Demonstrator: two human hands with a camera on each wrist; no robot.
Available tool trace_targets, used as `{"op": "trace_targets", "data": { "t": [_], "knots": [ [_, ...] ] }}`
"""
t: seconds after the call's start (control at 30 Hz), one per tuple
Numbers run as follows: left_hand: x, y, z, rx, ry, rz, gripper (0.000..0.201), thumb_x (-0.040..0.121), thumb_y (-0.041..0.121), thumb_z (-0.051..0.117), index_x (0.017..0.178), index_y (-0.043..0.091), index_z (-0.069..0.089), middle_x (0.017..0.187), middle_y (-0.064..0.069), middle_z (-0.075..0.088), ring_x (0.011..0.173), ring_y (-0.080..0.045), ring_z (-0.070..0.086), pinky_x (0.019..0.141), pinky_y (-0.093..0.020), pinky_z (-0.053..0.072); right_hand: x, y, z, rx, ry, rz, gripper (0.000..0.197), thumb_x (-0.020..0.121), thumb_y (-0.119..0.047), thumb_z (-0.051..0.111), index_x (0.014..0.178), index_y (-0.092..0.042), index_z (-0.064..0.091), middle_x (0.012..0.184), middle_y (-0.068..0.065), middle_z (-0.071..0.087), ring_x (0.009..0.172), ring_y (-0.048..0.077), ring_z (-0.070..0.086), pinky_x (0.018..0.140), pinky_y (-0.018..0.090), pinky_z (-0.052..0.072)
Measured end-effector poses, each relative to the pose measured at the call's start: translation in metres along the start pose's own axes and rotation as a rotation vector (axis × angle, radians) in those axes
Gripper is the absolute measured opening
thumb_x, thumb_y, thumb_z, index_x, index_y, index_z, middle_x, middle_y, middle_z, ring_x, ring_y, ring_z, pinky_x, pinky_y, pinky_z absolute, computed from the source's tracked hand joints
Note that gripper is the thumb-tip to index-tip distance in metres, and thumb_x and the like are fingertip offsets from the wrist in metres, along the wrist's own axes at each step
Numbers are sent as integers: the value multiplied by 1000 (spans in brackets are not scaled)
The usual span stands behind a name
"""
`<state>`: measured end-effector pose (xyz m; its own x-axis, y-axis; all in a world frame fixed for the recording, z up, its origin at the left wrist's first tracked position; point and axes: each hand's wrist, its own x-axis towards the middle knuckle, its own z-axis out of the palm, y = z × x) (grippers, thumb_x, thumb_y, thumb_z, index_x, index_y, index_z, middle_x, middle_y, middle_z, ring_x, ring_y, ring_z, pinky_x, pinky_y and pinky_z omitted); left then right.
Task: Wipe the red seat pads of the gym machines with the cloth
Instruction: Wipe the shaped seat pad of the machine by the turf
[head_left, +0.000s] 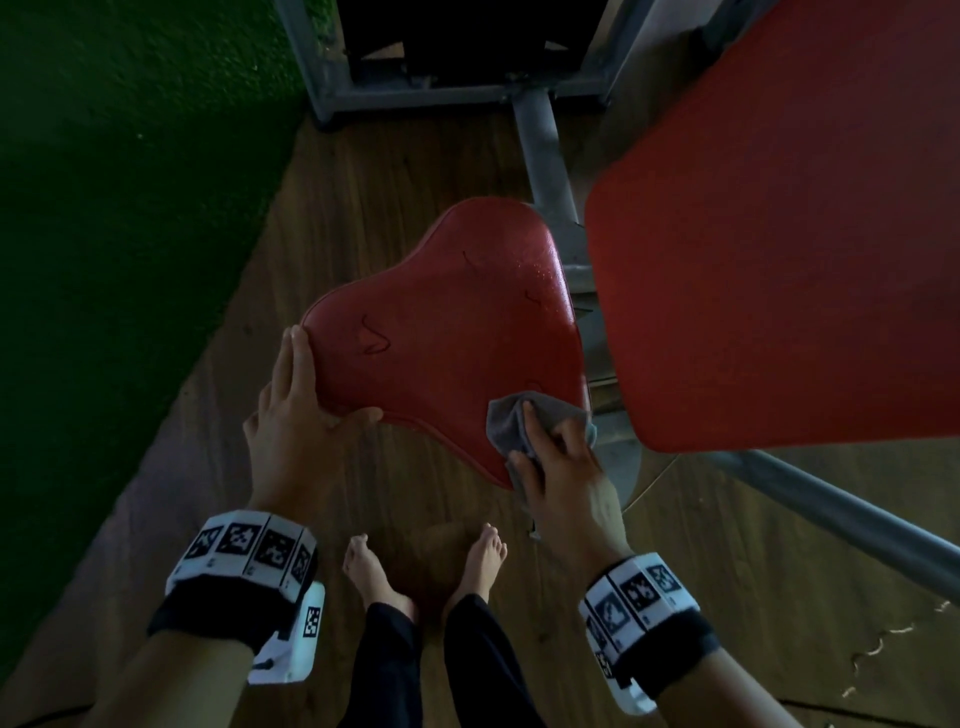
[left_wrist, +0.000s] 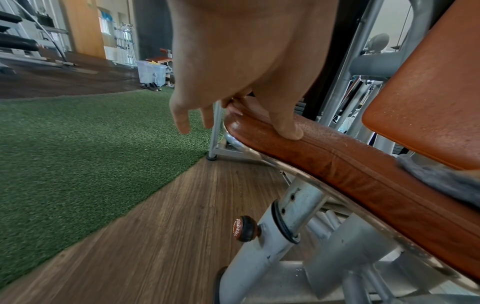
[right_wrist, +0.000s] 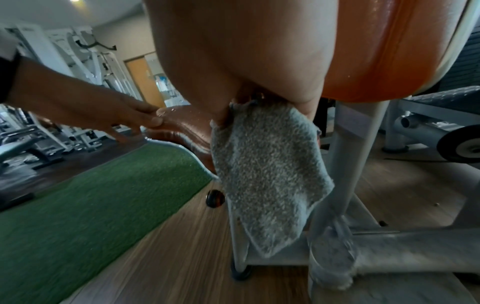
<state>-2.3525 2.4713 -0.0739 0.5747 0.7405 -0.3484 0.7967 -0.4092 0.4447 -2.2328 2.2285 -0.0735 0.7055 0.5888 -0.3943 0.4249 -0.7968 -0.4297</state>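
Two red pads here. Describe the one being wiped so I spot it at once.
Right of the green turf, over the wood floor, stands the machine frame. The seat pad is low in the middle, the left hand gripping its edge and the right hand holding the grey cloth on it. Unlike the flat rectangular pad beside it, it is lobed.

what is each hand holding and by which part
The right hand grips the grey cloth by its bunched upper end, the rest hanging; the left hand holds the red seat pad by its near-left corner.
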Motion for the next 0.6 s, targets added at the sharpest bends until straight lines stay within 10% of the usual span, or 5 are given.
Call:
{"op": "trace_targets", "data": {
  "t": [0.6],
  "knots": [
    [-2, 0, -1, -49, -15, 4, 111, 79, 49, 75, 157, 28, -1, 165, 7, 4, 145, -33, 24, 108, -67, 21, 15, 6, -7, 19, 50, 82, 53, 99, -46, 39, 150, -37, 28, 142, -3, 33, 119, 22, 52, 82, 40, 55]
  ]
}}
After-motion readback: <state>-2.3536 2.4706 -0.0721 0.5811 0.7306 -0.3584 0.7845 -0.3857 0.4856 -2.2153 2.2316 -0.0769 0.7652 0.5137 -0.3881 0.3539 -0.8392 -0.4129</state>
